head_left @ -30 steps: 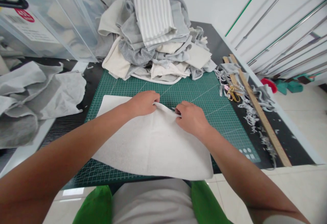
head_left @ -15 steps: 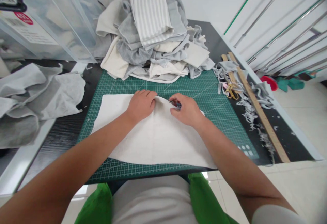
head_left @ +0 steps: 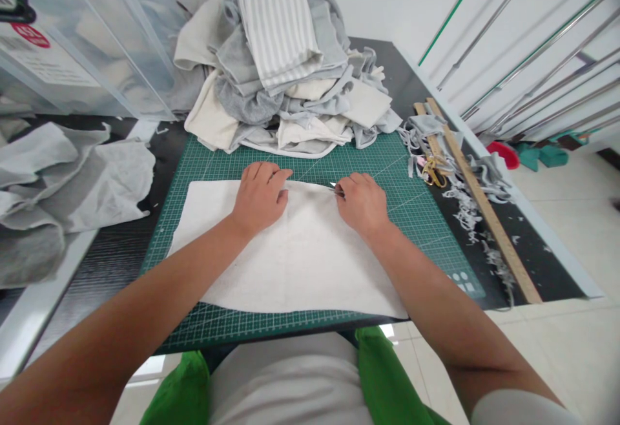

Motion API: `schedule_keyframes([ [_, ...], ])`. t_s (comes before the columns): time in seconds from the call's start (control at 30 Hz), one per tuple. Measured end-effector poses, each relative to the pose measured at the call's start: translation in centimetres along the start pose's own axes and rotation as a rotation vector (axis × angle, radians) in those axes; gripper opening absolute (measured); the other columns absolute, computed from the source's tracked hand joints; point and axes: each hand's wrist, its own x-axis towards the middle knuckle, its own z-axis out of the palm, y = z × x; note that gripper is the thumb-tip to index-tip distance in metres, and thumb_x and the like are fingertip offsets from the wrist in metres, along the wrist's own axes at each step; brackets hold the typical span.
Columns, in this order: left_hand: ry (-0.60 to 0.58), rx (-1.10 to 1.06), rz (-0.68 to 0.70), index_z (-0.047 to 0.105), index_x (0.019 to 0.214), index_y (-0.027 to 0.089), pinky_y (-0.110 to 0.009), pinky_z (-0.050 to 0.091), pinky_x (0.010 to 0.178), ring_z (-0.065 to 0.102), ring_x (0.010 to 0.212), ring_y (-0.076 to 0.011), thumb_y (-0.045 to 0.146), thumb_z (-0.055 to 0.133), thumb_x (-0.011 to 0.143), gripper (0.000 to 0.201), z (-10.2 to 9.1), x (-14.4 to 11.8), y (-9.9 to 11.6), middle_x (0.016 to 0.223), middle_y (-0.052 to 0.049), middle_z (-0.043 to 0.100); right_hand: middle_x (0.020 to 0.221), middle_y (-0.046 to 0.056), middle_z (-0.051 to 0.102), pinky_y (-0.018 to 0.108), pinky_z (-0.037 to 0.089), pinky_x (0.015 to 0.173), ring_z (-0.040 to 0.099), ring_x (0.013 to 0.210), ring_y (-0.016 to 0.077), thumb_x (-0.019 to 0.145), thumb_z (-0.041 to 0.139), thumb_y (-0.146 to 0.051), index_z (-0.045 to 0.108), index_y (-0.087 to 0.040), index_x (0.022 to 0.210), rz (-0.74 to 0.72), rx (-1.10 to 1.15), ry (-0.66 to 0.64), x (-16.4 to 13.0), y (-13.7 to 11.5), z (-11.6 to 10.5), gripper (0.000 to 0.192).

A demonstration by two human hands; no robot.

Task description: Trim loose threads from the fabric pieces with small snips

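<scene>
A white cloth (head_left: 290, 257) lies spread on the green cutting mat (head_left: 213, 329). At the middle of its far edge rests my left hand (head_left: 259, 196), knuckles up, with the index finger and thumb apart. My right hand (head_left: 362, 202) is closed around a small pair of snips (head_left: 335, 187) near the same edge, farther right. Only the thin pointed metal tips show; the palm hides the handles.
A tall heap of grey, cream and striped cloth (head_left: 281, 37) stands behind the mat. Grey fabric pieces (head_left: 106, 173) lie on the left. On the right are gold-handled scissors (head_left: 433, 172), thread scraps (head_left: 465, 208) and a wooden ruler (head_left: 484, 208). Clear plastic bins (head_left: 92, 44) stand at the back left.
The raised fold at the cloth's far edge now lies flatter. My left thumb and index finger have parted. My right hand has turned over, and the snips' tips point left past its fingers.
</scene>
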Motion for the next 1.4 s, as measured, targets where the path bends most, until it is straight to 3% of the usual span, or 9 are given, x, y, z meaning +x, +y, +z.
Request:
schedule_keyframes([
  [0.13, -0.012, 0.041, 0.160, 0.067, 0.117, 0.019, -0.046, 0.046, 0.093, 0.056, 0.107, -0.0303, 0.023, 0.052, 0.093, 0.029, -1.2, -0.2, 0.0, 0.112, -0.013, 0.062, 0.096, 0.010, 0.069, 0.035, 0.040, 0.069, 0.058, 0.096, 0.0263, 0.094, 0.051, -0.020, 0.067, -0.020, 0.088, 0.019, -0.017, 0.021, 0.0, 0.0, 0.0, 0.017],
  [0.27, -0.193, 0.021, 0.312, 0.066, 0.122, 0.017, -0.047, 0.047, 0.099, 0.055, 0.119, -0.0316, 0.028, 0.050, 0.098, 0.031, -1.6, -0.9, 0.6, 0.125, -0.014, 0.062, 0.100, 0.010, 0.069, 0.034, 0.038, 0.067, 0.059, 0.097, 0.0260, 0.090, 0.054, -0.017, 0.066, -0.020, 0.087, 0.012, -0.034, 0.035, 0.1, 0.1, 0.2, 0.013],
  [0.37, -0.332, -0.009, 0.316, 0.060, 0.134, 0.018, -0.049, 0.037, 0.116, 0.048, 0.136, -0.0301, 0.031, 0.043, 0.103, 0.038, -1.1, -1.8, 0.9, 0.146, -0.014, 0.053, 0.094, 0.008, 0.071, 0.034, 0.035, 0.064, 0.060, 0.092, 0.0248, 0.090, 0.054, -0.017, 0.065, -0.021, 0.085, -0.004, -0.031, 0.015, 0.2, 0.2, 0.4, 0.013],
  [0.5, -0.408, 0.001, 0.253, 0.047, 0.148, 0.017, -0.050, 0.027, 0.124, 0.038, 0.148, -0.0288, 0.039, 0.039, 0.105, 0.049, -0.4, -2.2, 0.8, 0.160, -0.013, 0.040, 0.088, 0.005, 0.072, 0.033, 0.034, 0.064, 0.061, 0.087, 0.0230, 0.088, 0.059, -0.023, 0.065, -0.021, 0.086, -0.029, 0.013, 0.017, 0.1, 0.0, 0.5, 0.007],
  [0.73, -0.281, -0.073, 0.257, 0.054, 0.140, 0.013, -0.052, 0.036, 0.118, 0.052, 0.135, -0.0295, 0.035, 0.051, 0.100, 0.046, -0.5, -2.1, 0.6, 0.145, -0.015, 0.056, 0.090, 0.005, 0.072, 0.033, 0.038, 0.072, 0.060, 0.088, 0.0221, 0.083, 0.058, -0.020, 0.066, -0.020, 0.090, -0.154, 0.131, 0.018, -0.5, -0.5, 0.4, 0.010],
  [0.93, -0.109, -0.052, 0.385, 0.070, 0.111, 0.012, -0.048, 0.048, 0.101, 0.061, 0.111, -0.0287, 0.024, 0.054, 0.096, 0.025, -1.0, -2.2, 0.9, 0.119, -0.013, 0.069, 0.093, 0.008, 0.072, 0.032, 0.040, 0.074, 0.060, 0.090, 0.0224, 0.082, 0.056, -0.015, 0.068, -0.019, 0.089, -0.108, 0.191, 0.059, -0.3, -0.2, 0.2, 0.015],
  [1.1, -0.131, -0.043, 0.406, 0.071, 0.112, 0.014, -0.045, 0.052, 0.093, 0.062, 0.108, -0.0287, 0.021, 0.053, 0.095, 0.025, -1.1, -2.4, 1.1, 0.116, -0.012, 0.069, 0.094, 0.008, 0.073, 0.033, 0.043, 0.075, 0.062, 0.090, 0.0227, 0.082, 0.055, -0.013, 0.071, -0.019, 0.087, -0.082, 0.213, 0.088, -0.1, 0.3, 0.5, 0.018],
  [1.27, -0.183, -0.044, 0.357, 0.066, 0.125, 0.013, -0.049, 0.048, 0.104, 0.054, 0.126, -0.0317, 0.022, 0.050, 0.097, 0.033, -0.9, -2.4, 1.0, 0.137, -0.015, 0.059, 0.099, 0.008, 0.074, 0.034, 0.047, 0.081, 0.063, 0.094, 0.0237, 0.080, 0.056, -0.011, 0.072, -0.019, 0.089, -0.132, 0.267, 0.097, -0.3, 0.4, 0.9, 0.020],
  [1.4, -0.270, -0.071, 0.356, 0.065, 0.126, 0.014, -0.049, 0.046, 0.109, 0.053, 0.128, -0.0307, 0.024, 0.048, 0.099, 0.034, -0.6, -2.3, 0.8, 0.138, -0.014, 0.059, 0.100, 0.008, 0.074, 0.036, 0.049, 0.086, 0.064, 0.095, 0.0235, 0.076, 0.058, -0.010, 0.072, -0.019, 0.088, -0.216, 0.326, 0.093, -0.4, 0.2, 1.2, 0.021],
])
